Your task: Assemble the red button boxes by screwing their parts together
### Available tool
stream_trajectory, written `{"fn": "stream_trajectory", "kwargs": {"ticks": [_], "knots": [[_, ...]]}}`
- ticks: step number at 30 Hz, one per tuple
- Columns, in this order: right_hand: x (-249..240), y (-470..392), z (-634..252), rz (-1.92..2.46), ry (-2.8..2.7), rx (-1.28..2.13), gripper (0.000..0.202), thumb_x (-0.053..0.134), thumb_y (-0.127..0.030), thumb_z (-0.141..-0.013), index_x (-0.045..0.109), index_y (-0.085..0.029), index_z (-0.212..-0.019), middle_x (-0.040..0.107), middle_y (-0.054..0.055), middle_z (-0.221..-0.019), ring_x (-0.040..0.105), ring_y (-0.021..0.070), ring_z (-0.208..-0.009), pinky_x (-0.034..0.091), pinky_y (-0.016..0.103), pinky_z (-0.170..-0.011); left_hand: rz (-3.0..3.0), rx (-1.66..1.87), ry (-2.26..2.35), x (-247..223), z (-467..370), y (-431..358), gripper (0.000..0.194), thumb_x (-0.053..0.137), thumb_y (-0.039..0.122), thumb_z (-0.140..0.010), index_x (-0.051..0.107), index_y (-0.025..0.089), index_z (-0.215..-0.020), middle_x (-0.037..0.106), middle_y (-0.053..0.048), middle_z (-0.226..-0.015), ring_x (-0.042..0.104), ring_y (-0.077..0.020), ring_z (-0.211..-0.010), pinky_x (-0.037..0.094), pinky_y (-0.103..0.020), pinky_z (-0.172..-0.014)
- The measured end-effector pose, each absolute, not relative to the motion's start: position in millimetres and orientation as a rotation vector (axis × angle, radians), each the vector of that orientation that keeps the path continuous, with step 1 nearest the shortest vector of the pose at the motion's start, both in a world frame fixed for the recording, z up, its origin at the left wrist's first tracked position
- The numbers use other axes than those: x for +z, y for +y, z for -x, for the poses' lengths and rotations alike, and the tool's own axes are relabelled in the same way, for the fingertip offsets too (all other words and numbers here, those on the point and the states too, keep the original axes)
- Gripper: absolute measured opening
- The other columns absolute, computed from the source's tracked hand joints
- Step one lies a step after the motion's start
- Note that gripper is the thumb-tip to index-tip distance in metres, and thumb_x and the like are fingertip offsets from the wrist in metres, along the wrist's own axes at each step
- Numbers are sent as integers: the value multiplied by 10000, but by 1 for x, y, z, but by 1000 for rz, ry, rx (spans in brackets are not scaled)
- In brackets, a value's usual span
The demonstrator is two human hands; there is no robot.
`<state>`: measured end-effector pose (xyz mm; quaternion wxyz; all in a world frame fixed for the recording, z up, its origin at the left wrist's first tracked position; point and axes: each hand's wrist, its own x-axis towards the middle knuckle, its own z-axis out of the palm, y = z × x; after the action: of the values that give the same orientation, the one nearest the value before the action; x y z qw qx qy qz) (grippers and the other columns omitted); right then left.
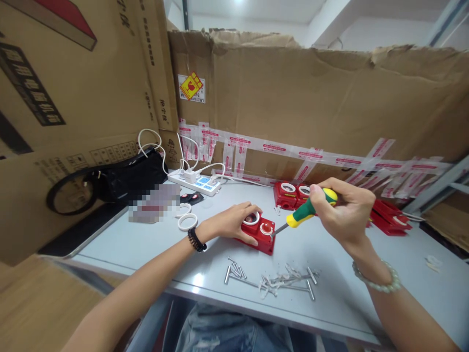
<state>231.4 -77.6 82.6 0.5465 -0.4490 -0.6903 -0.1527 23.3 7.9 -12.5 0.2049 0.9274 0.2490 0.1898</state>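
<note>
forearms point(141, 281), screwdriver point(303, 213) in right grip point(344, 208)

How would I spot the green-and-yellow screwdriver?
Below the brown cardboard wall is a pale grey table. Above it, the right hand grips the screwdriver, tip at a red box. Unlike the silver T-shaped metal rods, its handle is fat and coloured.

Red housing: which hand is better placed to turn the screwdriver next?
Probably right: the right hand grips the yellow-green screwdriver, tip at a corner of the red housing. The left hand holds the housing's other end.
</note>
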Motion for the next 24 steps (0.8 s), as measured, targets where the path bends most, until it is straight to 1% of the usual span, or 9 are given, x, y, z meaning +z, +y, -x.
{"fn": "stream_trajectory", "kwargs": {"ticks": [9,24], "knots": [[77,-73,-226,1077,-1680,-373,216,577,-213,-724,516,-188,-519,413,-51,-419,323,68,-391,277,233,-371,-2577,523,696,-12,-23,8,655,706,530,-652,463,218,-1174,525,-67,-1030,530,-208,-889,438,-317,-794],[72,-67,-227,1072,-1732,-414,207,583,-242,-708,513,-175,-524,376,-58,-429,308,59,-394,295,211,-384,-2574,510,702,-12,-24,7,672,714,535,-642,462,212,-1175,522,-64,-1016,532,-209,-883,429,-314,-789]]}}
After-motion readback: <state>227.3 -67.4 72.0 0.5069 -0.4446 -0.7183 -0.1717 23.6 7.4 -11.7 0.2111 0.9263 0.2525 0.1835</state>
